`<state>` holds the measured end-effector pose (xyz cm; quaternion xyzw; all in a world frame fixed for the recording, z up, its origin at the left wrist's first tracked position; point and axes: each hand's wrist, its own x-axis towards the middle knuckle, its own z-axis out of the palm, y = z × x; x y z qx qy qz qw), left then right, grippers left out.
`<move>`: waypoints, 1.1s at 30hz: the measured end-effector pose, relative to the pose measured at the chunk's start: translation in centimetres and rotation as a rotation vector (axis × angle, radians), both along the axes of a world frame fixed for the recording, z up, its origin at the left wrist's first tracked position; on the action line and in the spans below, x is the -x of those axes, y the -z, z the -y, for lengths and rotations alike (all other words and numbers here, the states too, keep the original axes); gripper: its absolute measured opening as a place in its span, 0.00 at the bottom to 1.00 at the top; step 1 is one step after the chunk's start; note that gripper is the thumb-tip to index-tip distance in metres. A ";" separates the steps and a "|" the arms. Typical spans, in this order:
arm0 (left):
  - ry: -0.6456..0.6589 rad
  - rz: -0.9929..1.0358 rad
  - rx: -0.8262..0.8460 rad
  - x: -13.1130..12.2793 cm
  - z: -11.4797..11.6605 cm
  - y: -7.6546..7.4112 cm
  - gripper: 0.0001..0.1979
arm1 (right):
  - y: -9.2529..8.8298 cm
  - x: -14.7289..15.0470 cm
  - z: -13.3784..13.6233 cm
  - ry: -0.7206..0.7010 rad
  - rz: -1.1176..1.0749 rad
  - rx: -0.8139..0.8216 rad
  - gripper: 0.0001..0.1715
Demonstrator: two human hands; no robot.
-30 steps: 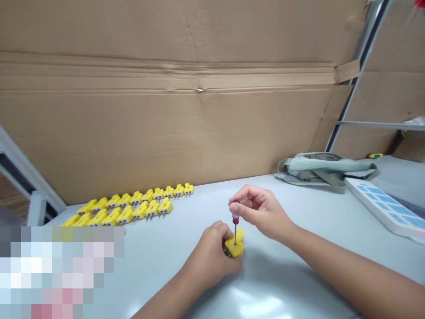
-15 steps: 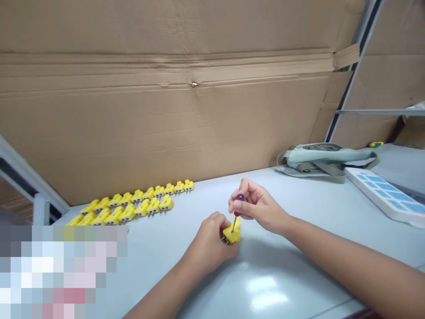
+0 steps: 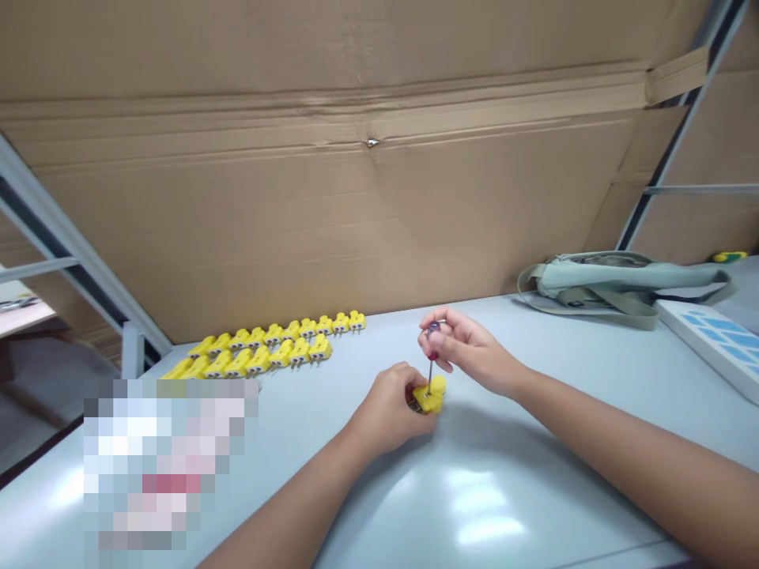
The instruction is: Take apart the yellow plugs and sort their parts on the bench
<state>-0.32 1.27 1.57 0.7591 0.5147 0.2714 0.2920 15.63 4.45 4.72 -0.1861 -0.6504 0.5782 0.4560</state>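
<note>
My left hand [image 3: 398,407] is closed around a yellow plug [image 3: 437,390] just above the table, its metal pins pointing toward my palm. In my right hand [image 3: 468,344] is a small screwdriver [image 3: 431,370] with a dark purple and red handle, pinched between thumb and fingers. The shaft runs down nearly upright, and its tip meets the top face of the plug near the middle. Whatever screw lies under the tip is too small to make out. My left fingertips are partly hidden behind the plug.
Two rows of yellow plugs [image 3: 259,359] stand at the back left, by the cardboard wall [image 3: 332,221]. A pale green bag [image 3: 617,278] with straps lies at the back right, beside a white and blue panel [image 3: 711,340]. A blurred-out patch covers the table's left front.
The camera view has shifted, so the scene sits further right. Both hands keep their hold, and the screwdriver looks more upright on the plug.
</note>
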 end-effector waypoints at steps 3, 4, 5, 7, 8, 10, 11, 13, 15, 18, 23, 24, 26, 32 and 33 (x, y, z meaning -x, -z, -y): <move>-0.001 -0.011 0.001 0.0 0.0 -0.1 0.08 | 0.3 0.5 0.1 0.055 -0.045 0.031 0.17; 0.001 -0.011 0.004 0.0 0.0 -0.1 0.08 | 0.4 0.6 0.0 0.075 -0.041 0.031 0.17; 0.004 -0.011 0.005 0.0 0.0 -0.1 0.08 | 0.4 0.6 -0.1 0.091 -0.022 0.027 0.16; 0.006 -0.007 0.000 0.0 0.0 -0.1 0.07 | 0.5 0.4 -0.3 0.121 0.040 0.011 0.14; 0.009 -0.005 -0.006 0.0 0.0 -0.1 0.07 | 0.5 0.2 -0.5 0.137 0.067 -0.002 0.15; 0.019 -0.003 -0.016 0.1 -0.1 0.0 0.07 | 0.5 0.0 -0.7 0.154 0.098 -0.025 0.18; 0.024 -0.003 -0.018 0.1 -0.2 0.0 0.07 | 0.5 0.0 -0.7 0.152 0.101 -0.034 0.20; 0.027 -0.007 -0.016 0.2 -0.2 0.1 0.07 | 0.5 0.0 -0.6 0.143 0.087 -0.042 0.20; 0.026 -0.014 -0.015 0.2 -0.2 0.1 0.07 | 0.5 0.2 -0.2 0.142 0.040 -0.017 0.19; 0.031 -0.014 -0.024 0.1 -0.2 0.1 0.07 | 0.7 0.4 0.4 0.149 -0.063 0.040 0.15; 0.034 -0.020 -0.023 0.1 -0.3 0.1 0.07 | 1.2 0.5 0.5 0.141 -0.105 0.046 0.17; 0.029 -0.024 -0.022 0.1 -0.3 0.1 0.07 | 1.3 0.4 0.3 0.128 -0.091 0.037 0.15; 0.025 -0.021 -0.020 0.2 -0.3 0.1 0.08 | 1.4 0.2 0.1 0.092 -0.036 0.023 0.12; 0.029 0.007 -0.010 0.2 -0.3 0.4 0.08 | 1.5 0.2 0.1 0.002 -0.010 0.103 0.18; 0.027 0.010 -0.003 0.2 -0.3 0.5 0.09 | 1.5 0.3 0.2 -0.001 -0.032 0.118 0.18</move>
